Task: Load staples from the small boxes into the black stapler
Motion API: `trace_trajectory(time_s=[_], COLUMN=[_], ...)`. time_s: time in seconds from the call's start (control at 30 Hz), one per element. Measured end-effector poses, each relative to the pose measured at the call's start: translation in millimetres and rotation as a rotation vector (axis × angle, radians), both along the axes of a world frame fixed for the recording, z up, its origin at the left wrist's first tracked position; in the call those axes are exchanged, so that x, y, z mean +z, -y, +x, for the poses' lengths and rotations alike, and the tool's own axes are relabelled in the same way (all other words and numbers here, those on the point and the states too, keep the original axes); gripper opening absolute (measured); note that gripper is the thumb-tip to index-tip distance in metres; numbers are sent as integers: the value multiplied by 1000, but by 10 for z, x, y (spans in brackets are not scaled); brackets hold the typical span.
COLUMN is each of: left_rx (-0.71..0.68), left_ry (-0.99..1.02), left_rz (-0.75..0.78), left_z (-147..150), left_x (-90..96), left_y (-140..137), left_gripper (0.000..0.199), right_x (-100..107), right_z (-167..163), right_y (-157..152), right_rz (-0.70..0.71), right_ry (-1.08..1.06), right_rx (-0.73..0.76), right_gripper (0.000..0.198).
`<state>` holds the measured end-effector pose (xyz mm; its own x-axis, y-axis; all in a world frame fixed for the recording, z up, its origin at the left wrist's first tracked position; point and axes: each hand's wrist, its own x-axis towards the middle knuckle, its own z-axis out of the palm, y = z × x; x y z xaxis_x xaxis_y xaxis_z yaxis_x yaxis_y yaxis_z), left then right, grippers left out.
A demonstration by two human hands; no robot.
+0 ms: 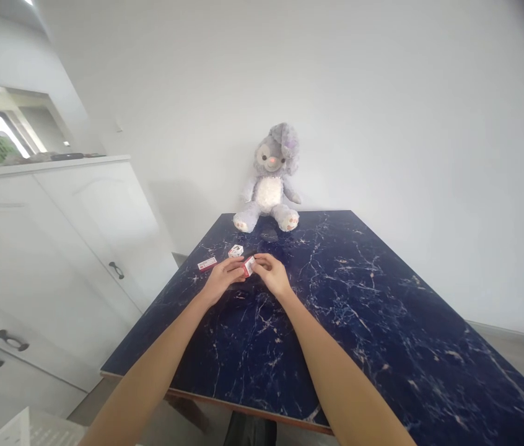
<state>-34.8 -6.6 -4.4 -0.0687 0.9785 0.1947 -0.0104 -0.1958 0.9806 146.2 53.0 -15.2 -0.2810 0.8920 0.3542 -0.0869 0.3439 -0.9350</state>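
Between both hands, just over the dark blue marbled table (pixel 359 310), is a small red and white box (pixel 248 266). My left hand (pixel 222 277) grips its left side with the fingers closed. On the other side, my right hand (pixel 270 272) pinches the box between thumb and fingers. A white box with dark marks (pixel 236 251) stands just beyond my left hand. Farther left lies a flat white and red box (pixel 207 264), apart from the hand. The print on all the boxes is too small to read.
A grey plush rabbit (pixel 270 186) sits at the table's far edge against the white wall (pixel 383 124). White cabinets (pixel 67 248) with dark handles stand at the left. A white perforated container (pixel 34 430) shows at the lower left.
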Motion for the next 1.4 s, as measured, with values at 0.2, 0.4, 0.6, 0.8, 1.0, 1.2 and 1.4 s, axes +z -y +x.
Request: trace_trajectory(time_s=[0.2,0.4,0.6,0.8,1.0,1.2,1.4], left_rx=[88,262,468,288,162,402,437], left_ry=[-224,-393,-787,-760,-494,-522,-756], left_rz=[99,168,264,194,266,293,386], left_z=[-5,10,-196,-299,-130,-83,-14], left_x=[-11,6,30,-10,121,176,165], left_y=[-15,34,-1,-27,96,126,106], left_gripper=[35,31,40,49,39,27,21], right_x=[20,-1,-41,42,131,101,41], right_z=[-42,-23,103,-10,-231,-295,-125], right_y=[116,52,-58,121,409,508,306], right_rz=[46,172,140,476,696,570,503], right_ry=[171,259,406,415,435,472,449], right_rx=[79,-300,-668,-630,-363,-216,-380], right_gripper=[40,34,34,29,28,58,47])
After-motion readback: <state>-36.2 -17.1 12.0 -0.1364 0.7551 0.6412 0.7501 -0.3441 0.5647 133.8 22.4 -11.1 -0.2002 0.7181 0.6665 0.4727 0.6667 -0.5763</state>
